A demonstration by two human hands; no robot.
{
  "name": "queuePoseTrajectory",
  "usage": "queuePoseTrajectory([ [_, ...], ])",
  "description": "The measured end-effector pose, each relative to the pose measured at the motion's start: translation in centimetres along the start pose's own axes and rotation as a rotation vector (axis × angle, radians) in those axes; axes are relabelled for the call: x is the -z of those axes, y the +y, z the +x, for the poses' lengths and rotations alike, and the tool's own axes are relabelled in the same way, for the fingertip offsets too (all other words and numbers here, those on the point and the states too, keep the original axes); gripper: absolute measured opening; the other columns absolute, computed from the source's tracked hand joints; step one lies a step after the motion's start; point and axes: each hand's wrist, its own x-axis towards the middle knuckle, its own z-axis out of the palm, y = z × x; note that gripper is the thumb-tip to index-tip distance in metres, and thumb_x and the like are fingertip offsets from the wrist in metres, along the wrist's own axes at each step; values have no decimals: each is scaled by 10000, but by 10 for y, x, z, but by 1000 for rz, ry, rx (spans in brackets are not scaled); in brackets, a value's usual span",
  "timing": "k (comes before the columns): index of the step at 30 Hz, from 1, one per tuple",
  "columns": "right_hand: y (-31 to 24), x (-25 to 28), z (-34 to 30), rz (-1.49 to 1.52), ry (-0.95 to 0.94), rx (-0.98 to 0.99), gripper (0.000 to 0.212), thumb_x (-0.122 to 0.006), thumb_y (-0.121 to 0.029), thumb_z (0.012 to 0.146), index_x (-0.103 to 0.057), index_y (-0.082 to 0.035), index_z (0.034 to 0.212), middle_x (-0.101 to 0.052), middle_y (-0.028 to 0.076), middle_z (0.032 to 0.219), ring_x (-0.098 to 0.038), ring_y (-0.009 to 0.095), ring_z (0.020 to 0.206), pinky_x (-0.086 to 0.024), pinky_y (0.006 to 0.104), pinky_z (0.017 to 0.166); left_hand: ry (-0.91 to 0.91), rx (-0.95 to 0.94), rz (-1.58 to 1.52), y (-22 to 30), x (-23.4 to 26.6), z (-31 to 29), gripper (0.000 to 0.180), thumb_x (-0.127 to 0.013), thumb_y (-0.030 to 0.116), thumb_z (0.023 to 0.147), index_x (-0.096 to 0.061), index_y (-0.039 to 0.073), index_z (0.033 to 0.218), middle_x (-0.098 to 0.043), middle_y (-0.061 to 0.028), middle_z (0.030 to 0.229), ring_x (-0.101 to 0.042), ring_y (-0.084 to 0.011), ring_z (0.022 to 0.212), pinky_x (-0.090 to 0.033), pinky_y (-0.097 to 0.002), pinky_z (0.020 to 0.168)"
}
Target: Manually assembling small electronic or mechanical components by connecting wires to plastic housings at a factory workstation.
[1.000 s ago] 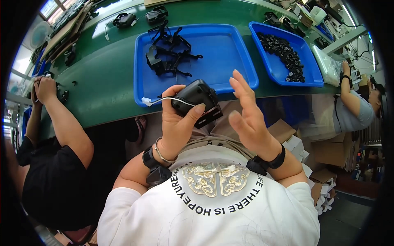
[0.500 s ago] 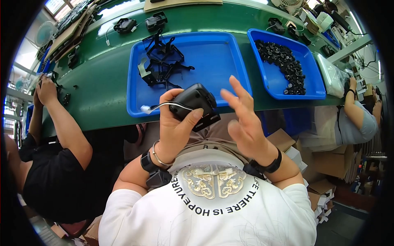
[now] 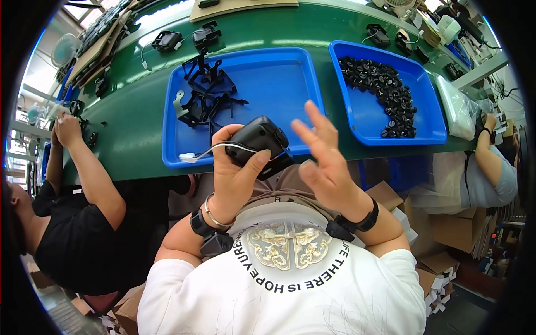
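Observation:
My left hand (image 3: 237, 162) is wrapped round a black plastic device (image 3: 254, 139) with a rounded housing, held above the table's near edge. A white cable (image 3: 223, 145) runs across the device and ends in a white connector (image 3: 187, 158) hanging to its left. Just right of the device, my right hand (image 3: 322, 153) is raised with its fingers apart and holds nothing. Beyond the hands is a blue tray (image 3: 273, 72), with several black brackets (image 3: 209, 92) piled in its left part. The underside of the device is hidden.
At the right stands a second blue tray (image 3: 349, 103) of small black knobs (image 3: 391, 95). Similar black devices (image 3: 167, 41) sit at the back of the green table (image 3: 128, 125). Co-workers work at the left (image 3: 84, 162) and right (image 3: 491, 167). Cardboard boxes (image 3: 458, 231) stand below right.
My right hand has shifted slightly left and stays spread. The device remains in my left hand, turned a little, and its connector hangs lower. The view has moved slightly.

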Motion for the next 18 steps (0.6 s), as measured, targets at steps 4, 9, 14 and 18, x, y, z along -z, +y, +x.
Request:
queuePoseTrajectory([
  [4,6,-4,4,66,38,-133,560,-461,-393,917,-427,-30,1342,-217,254,1460,-205,340,1353,-136,436,1083,-28,2,-1,-1,2,8,514,-663,27,819,-325,68,1203,-517,-86,1064,-566,-125,921,-513,-255,765],
  [9,5,8,6,87,1,-98,557,-447,-410,922,-446,-29,1328,-209,252,1463,-194,357,1354,-135,437,1084,-11,-38,-18,5,-2,0,512,-662,18,816,-325,69,1198,-516,-90,1066,-571,-136,945,-522,-264,775],
  [14,13,-4,7,37,52,-324,593,-406,-472,927,-464,-29,1315,-209,253,1462,-183,373,1355,-127,446,1086,18,38,-29,7,1,9,501,-651,7,820,-324,70,1194,-511,-94,1076,-572,-140,940,-526,-261,765],
  [18,10,-3,8,136,-34,-29,620,-392,-498,925,-459,-23,1317,-220,241,1462,-185,364,1359,-128,442,1088,42,-35,-37,8,-2,6,485,-641,9,829,-321,68,1189,-510,-103,1085,-576,-150,940,-533,-272,767],
])
